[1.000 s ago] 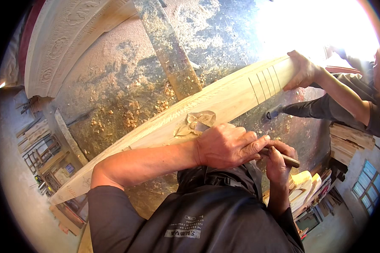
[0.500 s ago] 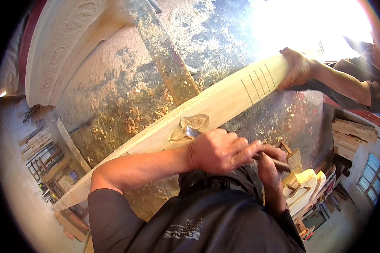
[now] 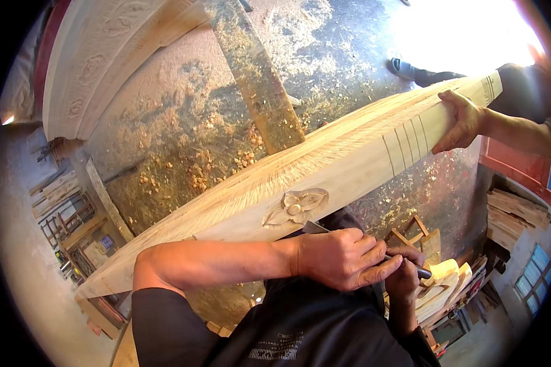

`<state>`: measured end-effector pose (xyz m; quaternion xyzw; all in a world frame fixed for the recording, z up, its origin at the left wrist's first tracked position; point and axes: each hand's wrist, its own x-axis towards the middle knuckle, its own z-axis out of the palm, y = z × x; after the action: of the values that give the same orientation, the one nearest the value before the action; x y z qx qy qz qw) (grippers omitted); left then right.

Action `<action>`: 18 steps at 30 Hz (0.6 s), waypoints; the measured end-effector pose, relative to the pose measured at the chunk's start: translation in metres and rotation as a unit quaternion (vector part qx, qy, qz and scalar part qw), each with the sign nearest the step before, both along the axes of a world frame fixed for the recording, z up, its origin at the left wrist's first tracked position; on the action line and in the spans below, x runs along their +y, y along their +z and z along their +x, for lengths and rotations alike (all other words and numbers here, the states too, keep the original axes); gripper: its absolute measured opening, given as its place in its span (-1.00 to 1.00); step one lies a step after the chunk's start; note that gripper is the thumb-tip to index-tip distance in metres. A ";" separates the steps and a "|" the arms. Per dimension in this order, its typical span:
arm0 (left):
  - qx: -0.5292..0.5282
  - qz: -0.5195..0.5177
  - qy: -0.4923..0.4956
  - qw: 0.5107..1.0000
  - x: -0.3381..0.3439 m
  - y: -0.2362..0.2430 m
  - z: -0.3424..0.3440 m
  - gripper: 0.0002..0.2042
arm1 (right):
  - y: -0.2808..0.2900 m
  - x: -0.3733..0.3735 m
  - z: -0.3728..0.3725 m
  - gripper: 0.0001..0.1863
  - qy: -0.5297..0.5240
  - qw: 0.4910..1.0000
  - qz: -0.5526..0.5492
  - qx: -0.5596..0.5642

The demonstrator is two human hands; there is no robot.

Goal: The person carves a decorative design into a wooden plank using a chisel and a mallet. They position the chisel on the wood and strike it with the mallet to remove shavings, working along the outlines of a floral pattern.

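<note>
A long pale wooden beam (image 3: 349, 168) slants across in front of me, with a carved flower (image 3: 296, 207) on its near face. My left hand (image 3: 343, 258) is closed round the shank of a carving chisel (image 3: 314, 227), whose metal blade points at the beam's lower edge just below the flower. Whether the tip touches the wood cannot be told. Further back, my right hand (image 3: 403, 278) wraps the tool's dark handle, close beside my left hand. Another person's hand (image 3: 462, 122) grips the beam near its right end, beside several cut lines across the face.
Under the beam lies a worn plank (image 3: 257, 73), with wood shavings (image 3: 199, 174) scattered on the floor. A curved carved panel (image 3: 82, 79) stands at upper left. Pale shaped wooden pieces (image 3: 447, 284) stack at lower right, near a small wooden frame (image 3: 417, 229).
The beam has rolled, so more of its grooved upper face shows. The chisel blade has come off the flower toward me. The other person's hand has shifted right with the beam's end.
</note>
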<state>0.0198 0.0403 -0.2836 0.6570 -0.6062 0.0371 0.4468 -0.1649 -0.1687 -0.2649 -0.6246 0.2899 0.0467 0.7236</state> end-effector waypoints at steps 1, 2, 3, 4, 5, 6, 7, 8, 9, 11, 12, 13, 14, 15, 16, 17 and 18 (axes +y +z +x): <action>-0.003 0.004 -0.001 1.000 0.000 -0.001 0.000 -0.48 | -0.003 0.000 -0.004 -0.58 -0.007 1.000 -0.001 0.002; -0.006 0.009 0.000 1.000 0.000 0.000 -0.001 -0.48 | -0.004 0.001 -0.005 -0.56 -0.013 1.000 -0.001 0.003; -0.009 0.013 -0.001 1.000 0.000 0.000 -0.001 -0.48 | -0.005 0.002 -0.006 -0.54 -0.019 1.000 -0.002 0.004; -0.014 0.019 -0.004 1.000 0.001 0.000 -0.001 -0.48 | -0.004 0.003 -0.005 -0.54 -0.031 0.999 0.009 0.011; -0.019 0.023 -0.007 1.000 0.001 0.001 0.000 -0.47 | -0.001 0.004 -0.005 -0.54 -0.043 0.999 0.019 0.018; -0.024 0.028 -0.011 0.999 0.001 0.002 0.000 -0.47 | -0.001 0.007 -0.006 -0.53 -0.059 0.998 0.033 0.014; -0.027 0.030 -0.015 0.999 0.001 0.002 0.000 -0.47 | -0.002 0.010 -0.009 -0.53 -0.075 0.996 0.047 0.009; -0.032 0.031 -0.019 0.999 0.001 0.001 0.000 -0.47 | -0.001 0.011 -0.009 -0.53 -0.091 0.994 0.061 0.002; -0.038 0.033 -0.022 0.998 0.000 0.001 0.000 -0.46 | 0.000 0.010 -0.009 -0.53 -0.080 0.995 0.066 0.002; -0.031 0.026 -0.034 0.999 0.000 -0.001 -0.002 -0.46 | 0.003 0.010 -0.009 -0.54 -0.058 0.995 0.075 0.000; -0.030 0.022 -0.040 0.999 0.000 -0.001 -0.003 -0.46 | 0.005 0.010 -0.011 -0.56 -0.053 0.995 0.079 -0.004; -0.028 0.015 -0.043 0.999 -0.001 -0.001 -0.004 -0.46 | 0.006 0.010 -0.013 -0.58 -0.048 0.995 0.083 -0.009; -0.027 0.007 -0.045 0.999 -0.001 -0.002 -0.006 -0.46 | 0.007 0.011 -0.017 -0.59 -0.043 0.995 0.087 -0.013; -0.026 0.000 -0.048 0.999 0.000 -0.003 -0.008 -0.46 | 0.007 0.014 -0.022 -0.60 -0.040 0.996 0.073 -0.026; -0.027 -0.007 -0.056 0.998 0.000 -0.002 -0.009 -0.46 | 0.006 0.018 -0.029 -0.62 -0.039 0.997 0.058 -0.041; -0.029 -0.014 -0.063 0.997 0.001 -0.002 -0.009 -0.46 | 0.005 0.021 -0.036 -0.63 -0.037 0.997 0.041 -0.057; -0.030 -0.023 -0.071 0.997 0.002 0.000 -0.010 -0.47 | 0.005 0.025 -0.045 -0.64 -0.032 0.998 0.012 -0.057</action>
<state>0.0094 0.0420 -0.2836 0.6005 -0.6633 0.0394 0.4450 -0.2097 -0.1441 -0.2595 -0.6080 0.2681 -0.0087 0.7472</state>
